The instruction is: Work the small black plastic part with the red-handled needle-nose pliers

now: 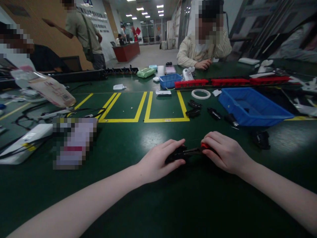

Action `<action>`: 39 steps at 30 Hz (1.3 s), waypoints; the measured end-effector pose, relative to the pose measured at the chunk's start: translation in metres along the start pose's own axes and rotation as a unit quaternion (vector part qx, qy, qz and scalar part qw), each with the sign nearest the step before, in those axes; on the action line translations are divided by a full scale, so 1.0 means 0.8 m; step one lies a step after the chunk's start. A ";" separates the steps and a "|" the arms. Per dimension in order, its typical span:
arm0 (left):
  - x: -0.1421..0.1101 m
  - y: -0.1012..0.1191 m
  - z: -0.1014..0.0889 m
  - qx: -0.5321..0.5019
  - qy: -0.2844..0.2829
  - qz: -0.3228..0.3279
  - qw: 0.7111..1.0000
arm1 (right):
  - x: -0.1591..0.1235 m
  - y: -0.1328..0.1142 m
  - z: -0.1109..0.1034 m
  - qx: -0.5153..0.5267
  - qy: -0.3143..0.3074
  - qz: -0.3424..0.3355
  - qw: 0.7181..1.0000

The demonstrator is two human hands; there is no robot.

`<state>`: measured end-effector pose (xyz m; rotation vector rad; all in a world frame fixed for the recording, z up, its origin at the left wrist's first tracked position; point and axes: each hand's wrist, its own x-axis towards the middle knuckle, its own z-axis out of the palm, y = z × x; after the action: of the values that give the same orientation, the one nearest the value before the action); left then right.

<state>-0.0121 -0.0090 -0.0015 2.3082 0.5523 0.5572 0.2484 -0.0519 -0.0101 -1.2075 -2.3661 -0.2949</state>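
Note:
Just above the green tabletop, my left hand (162,160) grips a small black part (178,154) between the thumb and the fingers. My right hand (226,152) is closed around the red-and-black handle of a hand tool (194,151). The tool's narrow dark metal end points left and meets the black part; whether it is pliers or a screwdriver I cannot tell. Fingers cover most of both things. Beyond my hands lie several similar black parts (214,113), and another black part (260,139) rests to the right of my right hand.
A blue bin (255,107) stands at right, with a roll of white tape (200,94) nearby. Yellow tape (165,120) marks rectangles on the table. Cables (27,115), a blurred-out phone-like object (76,142) and a white box (27,142) lie left. A person (204,43) sits opposite.

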 end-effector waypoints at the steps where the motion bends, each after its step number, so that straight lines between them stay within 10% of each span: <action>1: 0.000 0.000 0.000 0.001 0.002 0.003 1.000 | 0.001 0.000 -0.001 -0.001 0.000 -0.003 1.000; 39: 0.004 -0.002 -0.004 -0.100 0.022 0.046 0.994 | -0.005 -0.006 0.004 0.048 -0.012 0.020 0.999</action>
<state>-0.0118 -0.0048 0.0006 2.1438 0.3928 0.6784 0.2456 -0.0566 -0.0148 -1.2182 -2.3442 -0.1522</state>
